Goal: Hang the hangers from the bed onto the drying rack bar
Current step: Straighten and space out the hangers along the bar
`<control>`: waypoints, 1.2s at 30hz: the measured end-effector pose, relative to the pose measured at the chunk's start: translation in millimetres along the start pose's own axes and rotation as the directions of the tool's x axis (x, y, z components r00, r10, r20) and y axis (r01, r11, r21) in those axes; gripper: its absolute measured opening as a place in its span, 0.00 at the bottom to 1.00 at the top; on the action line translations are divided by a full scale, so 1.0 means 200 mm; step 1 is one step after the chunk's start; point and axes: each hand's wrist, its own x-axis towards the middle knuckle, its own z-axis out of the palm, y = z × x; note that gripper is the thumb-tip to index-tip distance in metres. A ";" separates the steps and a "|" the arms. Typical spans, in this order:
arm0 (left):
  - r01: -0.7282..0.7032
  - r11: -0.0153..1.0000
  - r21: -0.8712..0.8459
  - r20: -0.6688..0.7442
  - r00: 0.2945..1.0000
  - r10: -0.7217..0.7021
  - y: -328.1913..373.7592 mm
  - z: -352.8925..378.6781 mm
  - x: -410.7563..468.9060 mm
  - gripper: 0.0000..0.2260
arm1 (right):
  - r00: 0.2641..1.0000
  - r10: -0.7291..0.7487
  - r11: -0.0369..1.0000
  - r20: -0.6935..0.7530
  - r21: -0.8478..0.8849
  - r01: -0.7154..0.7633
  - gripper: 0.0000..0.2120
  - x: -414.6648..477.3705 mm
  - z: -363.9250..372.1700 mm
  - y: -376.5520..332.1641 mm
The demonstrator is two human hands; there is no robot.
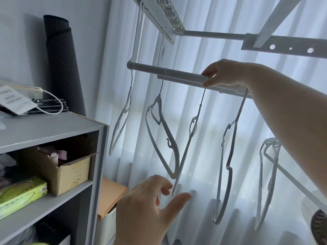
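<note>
Four hangers (169,138) already dangle from the drying rack bar (177,73), against the curtain (212,121). The right hand (224,73) clasps the bar where another hanger's hook lands. The left hand (146,200), fingers spread, hovers by its low tip – next, probably, a gentle release

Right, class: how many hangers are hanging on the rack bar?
5 hangers: one at the left end of the bar, one beside it, one below the right hand, one under the forearm, one far right, which may hide another.
</note>
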 end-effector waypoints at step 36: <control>0.449 0.892 -0.048 0.492 0.788 -0.370 -0.12 0.03 0.51 0.31 | 0.997 -0.032 0.995 -0.071 -0.101 0.025 0.19 0.35 0.19 -0.43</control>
